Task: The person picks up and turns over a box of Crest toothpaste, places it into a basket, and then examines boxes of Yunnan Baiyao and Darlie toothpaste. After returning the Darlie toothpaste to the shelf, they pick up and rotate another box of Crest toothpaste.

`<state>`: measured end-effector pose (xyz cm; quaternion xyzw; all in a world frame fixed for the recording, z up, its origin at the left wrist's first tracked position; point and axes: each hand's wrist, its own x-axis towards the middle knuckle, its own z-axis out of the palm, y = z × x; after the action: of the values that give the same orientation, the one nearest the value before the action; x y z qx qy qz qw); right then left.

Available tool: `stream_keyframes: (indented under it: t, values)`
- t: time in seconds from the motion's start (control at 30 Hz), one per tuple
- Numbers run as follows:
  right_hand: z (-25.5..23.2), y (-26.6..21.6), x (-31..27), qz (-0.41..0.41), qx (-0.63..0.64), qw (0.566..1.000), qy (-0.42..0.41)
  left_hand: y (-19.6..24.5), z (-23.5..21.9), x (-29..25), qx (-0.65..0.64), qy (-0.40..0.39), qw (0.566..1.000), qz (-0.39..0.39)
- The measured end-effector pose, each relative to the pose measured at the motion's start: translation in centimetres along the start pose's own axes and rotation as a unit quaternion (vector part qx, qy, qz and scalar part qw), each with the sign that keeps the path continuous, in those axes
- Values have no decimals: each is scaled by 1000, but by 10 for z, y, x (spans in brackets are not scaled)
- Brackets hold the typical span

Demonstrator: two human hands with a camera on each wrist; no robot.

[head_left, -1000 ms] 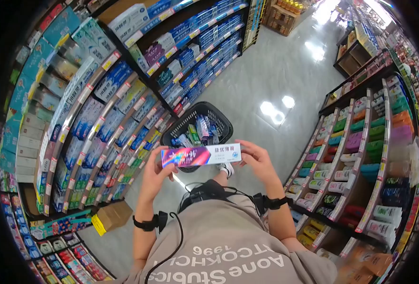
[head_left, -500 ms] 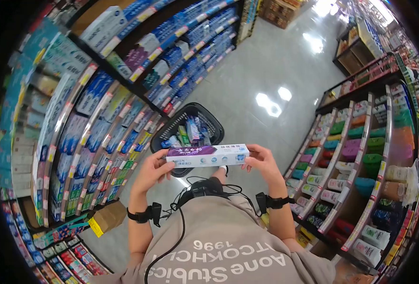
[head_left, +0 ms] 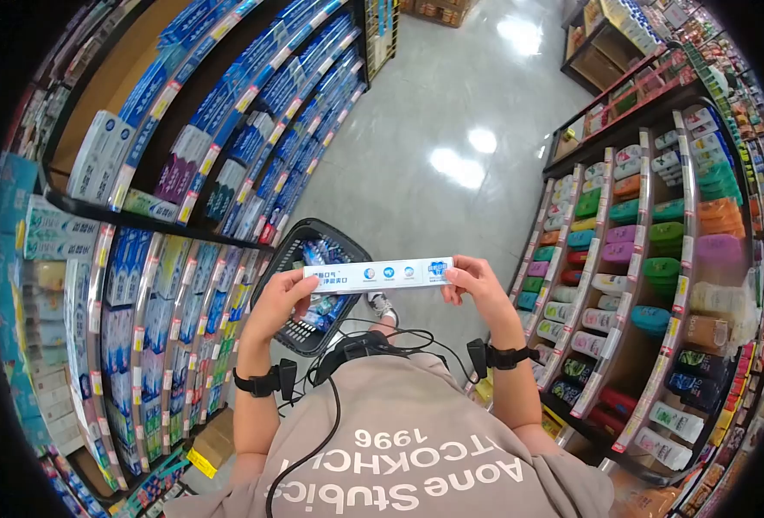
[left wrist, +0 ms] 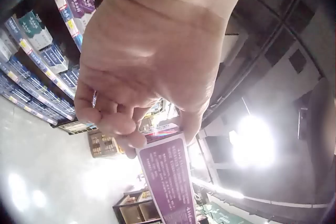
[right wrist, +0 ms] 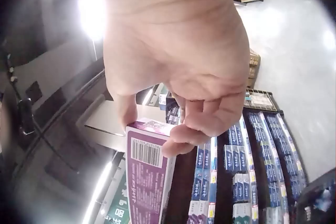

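A long white box (head_left: 382, 274) with small blue round pictures is held level in front of the body in the head view. My left hand (head_left: 285, 298) pinches one end and my right hand (head_left: 478, 289) pinches the other. In the left wrist view, the thumb and fingers of the left hand (left wrist: 149, 71) grip the end of the box, whose purple printed face (left wrist: 169, 182) shows. The right wrist view has the right hand (right wrist: 181, 61) holding the other end, beside a purple face with a barcode (right wrist: 147, 153).
Below the box, a black basket (head_left: 363, 250) on the floor holds several packages. Shelves of boxed goods (head_left: 174, 173) stand at the left; shelves with colourful soap boxes and bottles (head_left: 624, 250) stand at the right. A brown carton (head_left: 215, 439) lies at the lower left.
The box has been turned about its length, so its white side replaces the purple front toward the head camera. The basket and shelves have shifted in view, the basket leftward and lower.
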<state>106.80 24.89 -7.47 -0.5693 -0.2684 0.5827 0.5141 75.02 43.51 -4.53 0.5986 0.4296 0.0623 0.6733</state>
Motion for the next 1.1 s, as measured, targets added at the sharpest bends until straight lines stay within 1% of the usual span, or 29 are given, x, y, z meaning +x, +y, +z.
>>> stream_keyframes:
  t: [0.03, 0.17, 0.2, 0.3, 0.37, 0.5, 0.63, 0.73, 0.83, 0.97, 1.03, 1.1]
  values:
    - [-3, -7, 3, 12, -14, 1000, 2, 6, 0, 7, -2, -1, 1000, -12]
    - [-13, -40, 12, 60, -50, 997, 25, 19, -3, 35, -13, 7, 1000, 11]
    - [-14, -47, 14, 68, -61, 995, 31, 20, -6, 42, -17, -4, 1000, 22]
    - [-19, -64, 18, 83, -96, 991, 41, 35, -4, 52, -45, -8, 999, 17]
    - [-22, -69, 21, 86, -122, 988, 36, 43, -2, 56, -14, 2, 1000, 28]
    - [-19, -77, 30, 96, -108, 989, 26, 39, -3, 65, 56, 22, 998, 6]
    - [-19, -78, 51, 107, -123, 987, 6, 52, -4, 58, 111, 54, 992, -4]
    - [-20, -88, 74, 121, -153, 981, -19, 45, -8, 60, 123, 67, 990, -22]
    - [-25, -99, 109, 126, -176, 974, -65, 51, -8, 64, 134, 96, 986, -40]
    - [-55, -110, 172, 137, -220, 958, -123, 67, 2, 81, 111, 149, 981, -53]
    - [-65, -125, 201, 124, -239, 954, -134, 76, 8, 93, 95, 172, 979, -59]
    - [-78, -134, 222, 120, -252, 948, -154, 82, 16, 104, 71, 172, 979, -83]
